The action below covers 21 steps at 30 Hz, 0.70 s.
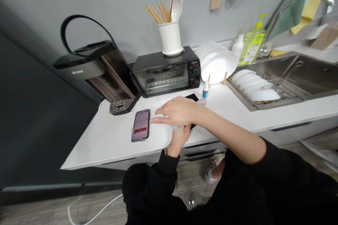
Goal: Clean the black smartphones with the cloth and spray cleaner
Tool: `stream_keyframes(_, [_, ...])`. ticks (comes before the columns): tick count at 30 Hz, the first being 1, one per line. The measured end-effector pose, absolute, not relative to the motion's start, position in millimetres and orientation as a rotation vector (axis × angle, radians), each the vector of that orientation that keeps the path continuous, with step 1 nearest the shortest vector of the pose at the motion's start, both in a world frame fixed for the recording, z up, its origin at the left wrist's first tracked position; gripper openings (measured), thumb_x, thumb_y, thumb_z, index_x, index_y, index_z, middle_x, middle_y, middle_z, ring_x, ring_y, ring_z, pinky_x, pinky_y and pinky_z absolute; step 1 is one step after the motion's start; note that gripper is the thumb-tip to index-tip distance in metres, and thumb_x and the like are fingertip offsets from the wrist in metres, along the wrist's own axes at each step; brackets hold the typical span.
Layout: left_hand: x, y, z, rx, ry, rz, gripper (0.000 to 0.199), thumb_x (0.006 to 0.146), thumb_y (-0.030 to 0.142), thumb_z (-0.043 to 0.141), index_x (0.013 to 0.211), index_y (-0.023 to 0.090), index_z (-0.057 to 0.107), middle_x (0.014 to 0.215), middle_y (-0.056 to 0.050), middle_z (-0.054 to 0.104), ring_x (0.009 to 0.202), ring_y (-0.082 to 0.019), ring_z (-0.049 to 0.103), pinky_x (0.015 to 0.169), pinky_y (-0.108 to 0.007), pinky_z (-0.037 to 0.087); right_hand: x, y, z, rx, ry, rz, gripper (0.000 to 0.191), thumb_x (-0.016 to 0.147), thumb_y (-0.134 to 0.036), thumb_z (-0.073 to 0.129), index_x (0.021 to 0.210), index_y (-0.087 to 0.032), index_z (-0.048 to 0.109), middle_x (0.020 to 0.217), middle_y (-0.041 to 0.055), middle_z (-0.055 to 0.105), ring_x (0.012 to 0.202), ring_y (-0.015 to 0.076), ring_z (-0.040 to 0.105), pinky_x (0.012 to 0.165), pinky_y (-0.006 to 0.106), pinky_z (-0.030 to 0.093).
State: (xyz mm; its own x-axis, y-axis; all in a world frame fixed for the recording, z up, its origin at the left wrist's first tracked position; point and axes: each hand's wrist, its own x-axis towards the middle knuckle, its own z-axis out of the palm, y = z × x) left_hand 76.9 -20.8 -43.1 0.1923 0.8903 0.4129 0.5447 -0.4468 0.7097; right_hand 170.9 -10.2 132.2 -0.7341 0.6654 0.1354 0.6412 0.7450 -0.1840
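Observation:
My right hand (176, 110) reaches across from the right, over my left hand, with its fingers stretched left towards a phone (142, 124). The phone lies flat on the white counter, its lit screen showing timer-like digits and a red bar. My left hand (181, 136), in a black sleeve, is below the right one, seemingly closed around something pale that is mostly covered. A pale grey end (201, 102) sticks out beyond my right wrist; I cannot tell whether it is the same thing. Under the hands a flat black item (193, 97) shows in part.
Behind the hands stand a black toaster oven (163, 74), a small white bottle (205, 89) and racked white plates (219, 66). A dark water dispenser (105, 74) is at left. The sink (308, 77) at right holds several white bowls (253, 85). The counter's front edge is close.

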Motion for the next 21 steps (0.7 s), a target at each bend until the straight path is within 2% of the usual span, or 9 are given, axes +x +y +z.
stream_keyframes(4, [81.3, -16.7, -43.4, 2.064, 1.242, 1.2, 0.016, 0.096, 0.023, 0.058, 0.096, 0.02, 0.074, 0.092, -0.009, 0.079, 0.099, -0.026, 0.074, 0.093, -0.035, 0.058, 192.6, 0.0, 133.8, -1.038, -2.692, 0.348, 0.066, 0.107, -0.067, 0.028, 0.122, -0.024, 0.075, 0.112, 0.0102, 0.079, 0.105, 0.0263, 0.072, 0.081, 0.035, 0.044])
stream_keyframes(7, [81.5, -14.9, -45.0, 2.094, 1.168, 1.228, 0.016, 0.096, 0.024, 0.058, 0.092, 0.02, 0.074, 0.089, -0.008, 0.079, 0.092, -0.024, 0.074, 0.09, -0.032, 0.059, 206.6, 5.1, 133.7, -1.054, -2.681, 0.382, 0.065, 0.107, -0.067, 0.029, 0.124, -0.024, 0.074, 0.118, 0.0105, 0.078, 0.11, 0.0273, 0.071, 0.086, 0.035, 0.044])
stream_keyframes(13, [79.6, -16.4, -42.9, 2.13, 1.177, 1.225, 0.019, 0.097, 0.028, 0.058, 0.09, 0.021, 0.074, 0.083, -0.008, 0.078, 0.092, -0.026, 0.076, 0.087, -0.032, 0.059, 227.3, 10.3, 132.8, -1.171, -2.648, 0.407, 0.063, 0.108, -0.066, 0.028, 0.126, -0.027, 0.073, 0.124, 0.0087, 0.077, 0.114, 0.0287, 0.069, 0.088, 0.035, 0.043])
stream_keyframes(16, [80.7, -17.4, -42.1, 2.095, 1.187, 1.263, 0.021, 0.098, 0.032, 0.059, 0.089, 0.021, 0.074, 0.083, -0.008, 0.078, 0.092, -0.026, 0.077, 0.089, -0.033, 0.059, 224.0, 5.9, 133.2, -1.159, -2.647, 0.361, 0.061, 0.109, -0.063, 0.029, 0.124, -0.025, 0.074, 0.122, 0.0088, 0.077, 0.113, 0.0278, 0.07, 0.086, 0.035, 0.042])
stream_keyframes(21, [80.0, -16.5, -49.2, 2.061, 1.166, 1.356, 0.026, 0.099, 0.033, 0.056, 0.109, 0.018, 0.074, 0.105, -0.013, 0.08, 0.111, -0.03, 0.072, 0.103, -0.042, 0.055, 187.6, -7.4, 131.4, -1.128, -2.714, 0.177, 0.067, 0.106, -0.068, 0.032, 0.12, -0.021, 0.076, 0.108, 0.0131, 0.079, 0.102, 0.029, 0.071, 0.077, 0.036, 0.041])
